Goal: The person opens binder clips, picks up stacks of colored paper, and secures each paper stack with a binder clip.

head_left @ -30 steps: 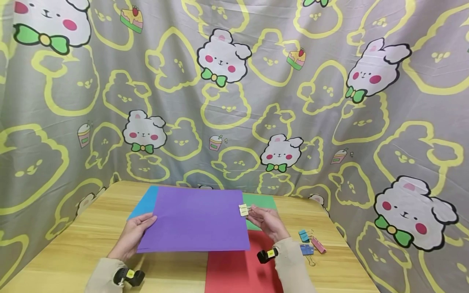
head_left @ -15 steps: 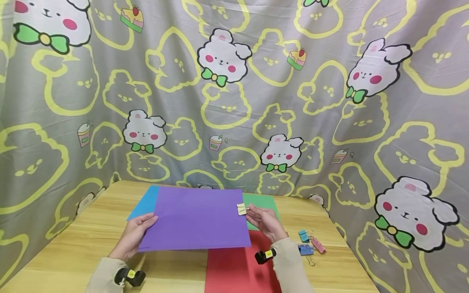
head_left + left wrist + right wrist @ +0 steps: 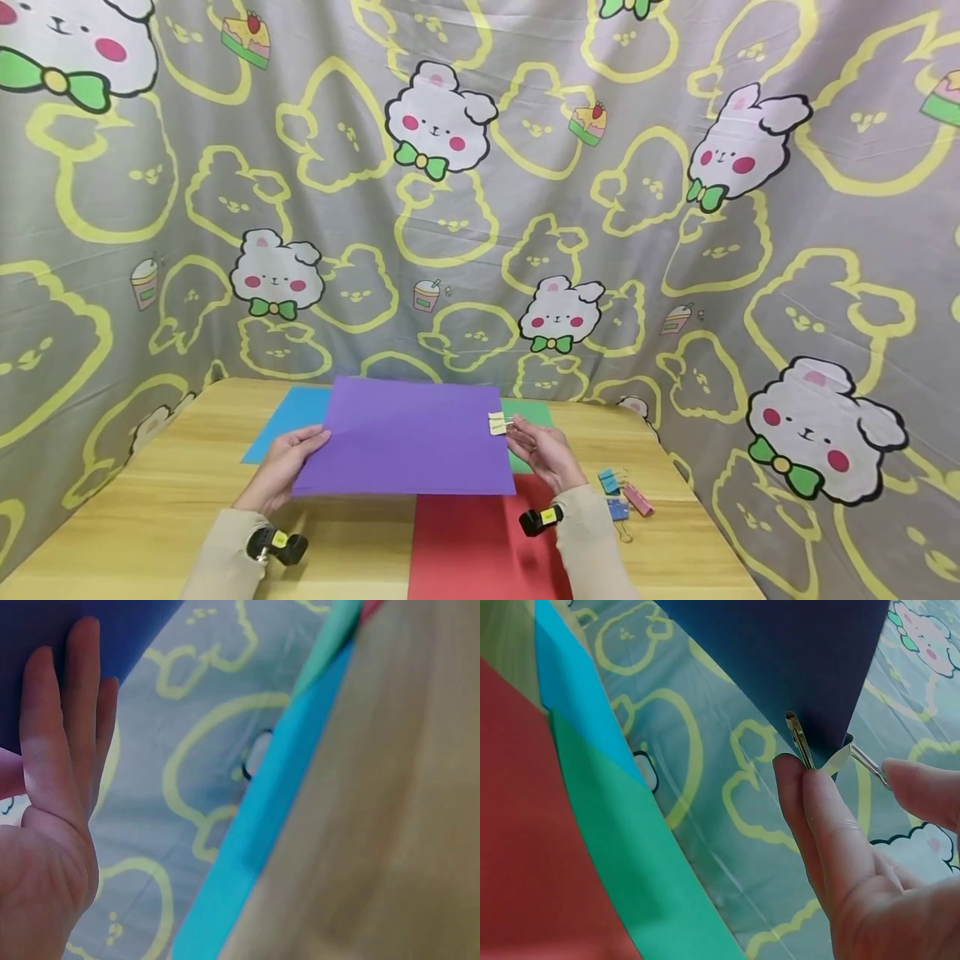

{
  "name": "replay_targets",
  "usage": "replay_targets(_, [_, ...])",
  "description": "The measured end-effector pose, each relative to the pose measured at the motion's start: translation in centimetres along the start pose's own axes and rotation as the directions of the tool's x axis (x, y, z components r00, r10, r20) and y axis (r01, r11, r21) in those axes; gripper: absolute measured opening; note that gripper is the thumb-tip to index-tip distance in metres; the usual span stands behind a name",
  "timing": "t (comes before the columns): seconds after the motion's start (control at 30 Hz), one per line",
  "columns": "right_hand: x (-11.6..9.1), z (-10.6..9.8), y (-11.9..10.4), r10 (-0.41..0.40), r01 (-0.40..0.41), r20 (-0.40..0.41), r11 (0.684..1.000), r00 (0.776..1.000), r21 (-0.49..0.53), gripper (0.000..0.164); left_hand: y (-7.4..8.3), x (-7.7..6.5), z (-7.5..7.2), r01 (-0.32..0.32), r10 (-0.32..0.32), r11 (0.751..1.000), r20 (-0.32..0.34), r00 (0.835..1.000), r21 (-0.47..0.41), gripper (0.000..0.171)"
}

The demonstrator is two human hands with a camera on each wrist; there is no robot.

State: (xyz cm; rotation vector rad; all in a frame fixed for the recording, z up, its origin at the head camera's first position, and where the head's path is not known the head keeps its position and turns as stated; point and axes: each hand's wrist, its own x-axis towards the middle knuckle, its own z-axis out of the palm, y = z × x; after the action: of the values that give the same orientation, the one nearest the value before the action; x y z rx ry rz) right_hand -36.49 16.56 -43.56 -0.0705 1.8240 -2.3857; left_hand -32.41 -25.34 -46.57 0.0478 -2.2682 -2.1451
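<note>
A purple sheet [image 3: 412, 437] is held up above the table between my two hands. My left hand [image 3: 281, 467] pinches its left edge, with the thumb on top and straight fingers [image 3: 45, 727] underneath. On the right edge sits a pale yellow binder clip [image 3: 497, 424]. My right hand [image 3: 551, 457] holds this clip by its wire handles, the thumb on one and fingers on the other. Seen from the right wrist, the handles stand apart, and the clip body [image 3: 838, 759] meets the edge of the dark-looking sheet [image 3: 795, 660]. How deep the clip bites is hard to see.
Beneath and behind lie a blue sheet [image 3: 281, 425], a green sheet [image 3: 531, 412] and a red sheet [image 3: 480, 546] on the wooden table [image 3: 135, 517]. To the right are a teal binder clip [image 3: 608, 481], a pink one [image 3: 638, 499] and a blue one [image 3: 618, 509]. A patterned curtain [image 3: 360, 208] hangs behind.
The near edge of the purple sheet has risen slightly, and my left hand has come up with it. My right hand stays at the yellow clip. The head view has shifted a little.
</note>
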Motion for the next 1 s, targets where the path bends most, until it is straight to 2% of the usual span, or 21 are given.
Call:
replay_targets(0.13, [0.2,0.0,-0.3,-0.008,0.008,-0.026,1.0,1.0,0.018,0.051,0.4,0.1,0.0,-0.003,0.004,0.999,0.017,1.0,-0.05,0.067])
replay_targets(0.23, [0.3,-0.1,-0.5,-0.011,0.011,-0.015,0.999,1.0,0.032,0.053,0.5,0.3,0.0,-0.009,0.012,0.997,0.027,1.0,-0.078,0.066])
replay_targets(0.43, [0.3,-0.5,-0.5,-0.003,0.003,-0.006,0.999,1.0,0.035,0.054,0.8,0.8,0.4,-0.037,0.04,0.997,0.04,0.998,-0.067,0.065])
replay_targets(0.73, [-0.1,-1.1,-0.4,0.006,-0.006,0.004,0.999,1.0,0.041,0.059,1.1,1.0,1.1,-0.042,0.044,0.998,0.047,0.998,-0.043,0.063])
replay_targets(1.0, [0.1,-1.0,-0.3,0.011,-0.011,0.0,0.999,1.0,0.046,0.063,1.2,1.1,0.9,-0.035,0.039,0.995,0.039,0.998,-0.094,0.064])
